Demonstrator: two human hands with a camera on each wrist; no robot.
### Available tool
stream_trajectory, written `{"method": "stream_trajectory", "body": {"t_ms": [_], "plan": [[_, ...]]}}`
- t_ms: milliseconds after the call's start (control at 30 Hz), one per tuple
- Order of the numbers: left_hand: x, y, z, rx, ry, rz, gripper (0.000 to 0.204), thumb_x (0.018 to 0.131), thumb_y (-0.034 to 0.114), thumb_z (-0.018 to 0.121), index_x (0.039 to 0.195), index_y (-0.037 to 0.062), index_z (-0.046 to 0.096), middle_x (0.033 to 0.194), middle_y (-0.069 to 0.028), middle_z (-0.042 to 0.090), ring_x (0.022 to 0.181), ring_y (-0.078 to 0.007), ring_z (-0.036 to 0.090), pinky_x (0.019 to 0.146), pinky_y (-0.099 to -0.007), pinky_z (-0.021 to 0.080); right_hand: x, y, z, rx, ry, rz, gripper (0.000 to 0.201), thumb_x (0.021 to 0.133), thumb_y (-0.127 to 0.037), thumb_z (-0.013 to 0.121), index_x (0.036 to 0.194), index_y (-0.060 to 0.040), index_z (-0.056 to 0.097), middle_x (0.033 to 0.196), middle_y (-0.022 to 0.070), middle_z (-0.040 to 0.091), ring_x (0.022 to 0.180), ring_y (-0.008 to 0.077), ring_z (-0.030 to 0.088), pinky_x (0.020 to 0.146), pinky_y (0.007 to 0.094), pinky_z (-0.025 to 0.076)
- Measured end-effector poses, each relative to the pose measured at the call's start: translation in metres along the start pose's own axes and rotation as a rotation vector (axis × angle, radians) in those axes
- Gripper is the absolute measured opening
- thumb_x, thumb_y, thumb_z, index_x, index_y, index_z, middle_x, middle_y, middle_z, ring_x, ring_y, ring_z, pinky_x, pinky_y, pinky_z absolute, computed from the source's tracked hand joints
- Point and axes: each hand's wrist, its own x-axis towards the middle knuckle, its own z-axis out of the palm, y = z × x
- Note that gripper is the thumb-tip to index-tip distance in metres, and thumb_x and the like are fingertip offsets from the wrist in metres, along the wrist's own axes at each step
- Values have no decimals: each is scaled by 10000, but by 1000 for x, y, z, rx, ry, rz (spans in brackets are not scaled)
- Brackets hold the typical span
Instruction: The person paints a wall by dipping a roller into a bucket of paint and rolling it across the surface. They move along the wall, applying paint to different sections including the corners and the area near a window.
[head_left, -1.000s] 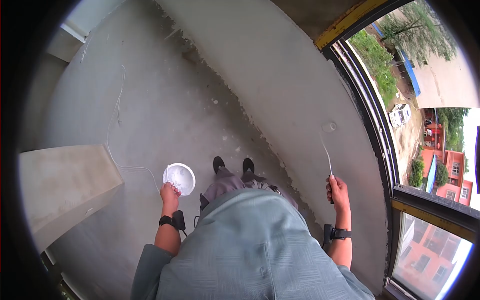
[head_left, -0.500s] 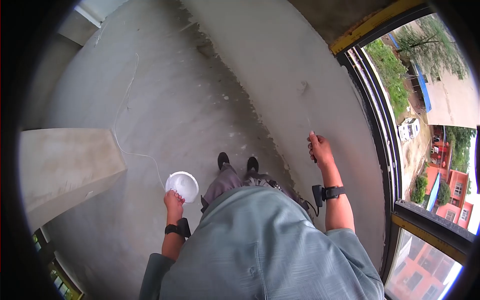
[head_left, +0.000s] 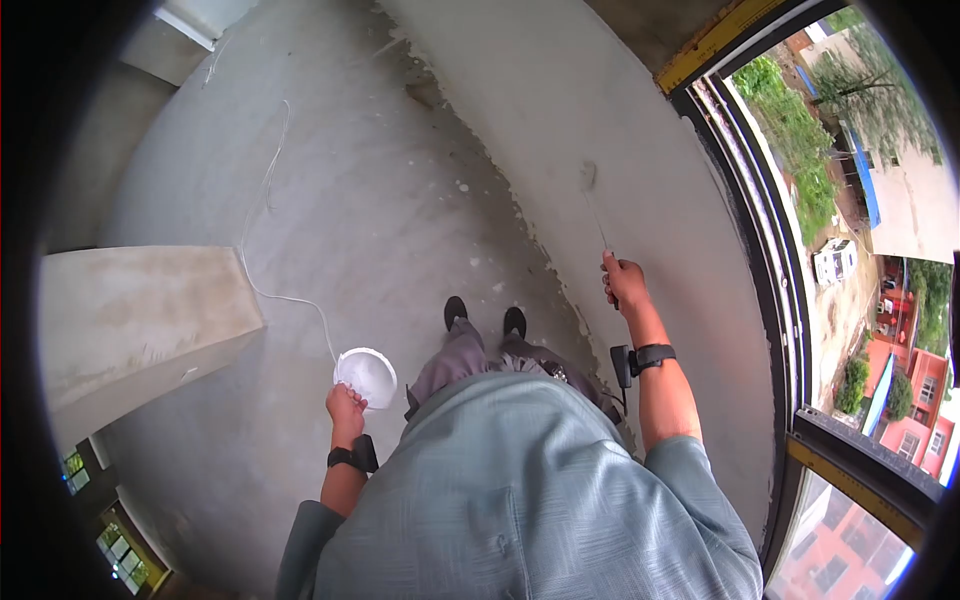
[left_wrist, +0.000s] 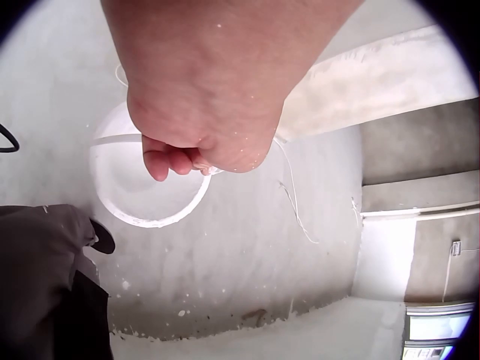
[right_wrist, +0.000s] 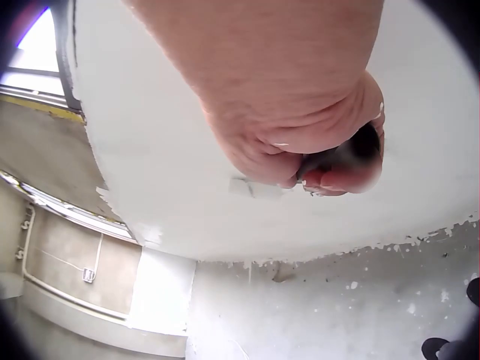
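Note:
My left hand (head_left: 346,408) grips a white bucket (head_left: 366,351) at its rim or handle; the fingers hide the exact spot. In the left wrist view the bucket (left_wrist: 150,223) hangs open side up, its inside whitish. On the other side, my right hand (head_left: 626,284) holds what looks like a small paint roller (head_left: 588,177) by its dark handle (right_wrist: 364,146), the thumb along it. A thin rod runs from the fist to the roller's pale head, which overlaps the light grey wall (head_left: 660,230) below the window.
A window frame (head_left: 745,210) borders the wall on the right. White paint specks dot the grey floor (head_left: 350,210), where a thin white cord (head_left: 250,220) trails toward the bucket. At left stands a boxy concrete block (head_left: 140,330). Both feet stand near the wall's ragged lower edge (head_left: 525,225).
My right hand has moved up and to the left along the wall, carrying the roller with it. The left hand keeps hold of the bucket, nearly in place, while the view has shifted slightly.

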Motion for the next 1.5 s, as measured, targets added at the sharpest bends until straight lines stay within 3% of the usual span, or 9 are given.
{"method": "stream_trajectory", "body": {"t_ms": [400, 567, 767, 1067, 1167, 1267, 1367, 1500], "plan": [[23, 22, 68, 107, -102, 30, 118, 959, 189, 482, 924, 101, 551, 720, -3, 488, 598, -129, 506, 534, -331, 488, -158, 97, -93, 16, 151, 126, 413, 1003, -449, 600, 936, -42, 616, 652, -25, 495, 475, 63, 421, 416, 245, 334], [6, 24, 75, 70, -83, 28, 127, 976, 198, 486, 916, 105, 550, 703, 1, 485, 590, -126, 509, 526, -331, 491, -171, 111, -107, -8, 172, 138, 390, 997, -418, 600, 952, -31, 635, 641, -22, 489, 460, 61, 412, 397, 250, 319], [-3, -2, 51, 12, -54, 23, 95, 940, 197, 516, 916, 110, 545, 685, 16, 479, 599, -123, 510, 542, -328, 488, -102, 77, -68, -29, 92, 85, 401, 1001, -440, 597, 914, -49, 608, 643, -26, 496, 474, 65, 443, 400, 246, 350], [-47, -45, -4, -122, 94, -47, 73, 933, 182, 530, 884, 128, 537, 666, 30, 475, 584, -115, 505, 544, -331, 476, 40, 28, 0, -9, -43, 169, 407, 972, -464, 635, 849, -82, 569, 623, -25, 495, 461, 97, 448, 411, 295, 377], [-66, -55, -25, -162, 157, -52, 71, 933, 177, 528, 880, 131, 536, 664, 33, 470, 585, -110, 498, 552, -327, 472, 86, 12, 26, 40, -80, 245, 366, 994, -404, 616, 824, -87, 547, 617, -16, 499, 458, 112, 449, 414, 302, 381], [-74, -64, -47, -192, 196, -61, 73, 935, 166, 518, 871, 134, 531, 654, 36, 455, 584, -106, 476, 552, -316, 444, 128, 0, 53, 193, -128, 300, 339, 999, -319, 601, 774, -76, 527, 558, 22, 471, 410, 179, 443, 388, 314, 375], [-81, -72, -72, -192, 222, -35, 72, 906, 167, 507, 895, 110, 549, 655, 28, 464, 586, -111, 496, 513, -312, 446, 153, -8, 77, 307, -231, 251, 252, 1021, -233, 575, 864, -44, 520, 652, 58, 520, 482, 184, 480, 434, 310, 435], [-90, -66, -93, -176, 254, -27, 71, 911, 168, 508, 903, 109, 547, 660, 27, 466, 587, -114, 495, 513, -313, 441, 178, -25, 111, 525, -129, 342, 158, 1013, -131, 553, 961, -5, 472, 783, 105, 537, 568, 216, 528, 460, 330, 501]]}}
